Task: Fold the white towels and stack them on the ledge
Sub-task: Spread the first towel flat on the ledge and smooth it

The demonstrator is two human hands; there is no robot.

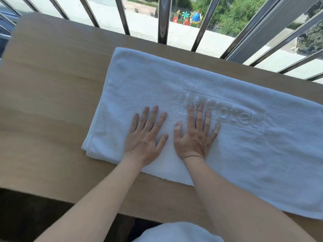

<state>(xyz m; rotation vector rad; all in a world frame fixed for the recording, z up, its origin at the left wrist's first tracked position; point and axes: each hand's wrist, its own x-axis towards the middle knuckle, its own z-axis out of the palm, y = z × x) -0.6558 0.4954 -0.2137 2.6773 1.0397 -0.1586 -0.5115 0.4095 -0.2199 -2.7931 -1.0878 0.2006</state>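
A white towel [236, 154] with a raised "Hotel" mark lies flat and folded lengthwise on the wooden ledge [49, 102], running from the middle off toward the right edge of view. My left hand [146, 135] rests palm down on its left part, fingers spread. Just to the right, my right hand [195, 135] presses flat on the towel too, its fingertips at the start of the lettering. Neither hand grips anything. More white cloth [176, 232] shows at the bottom of the view, below the ledge's near edge.
Metal railing bars [163, 20] rise along the ledge's far edge, with a paved yard and a playground beyond. The left half of the ledge is bare wood. Below the near edge on the left it is dark.
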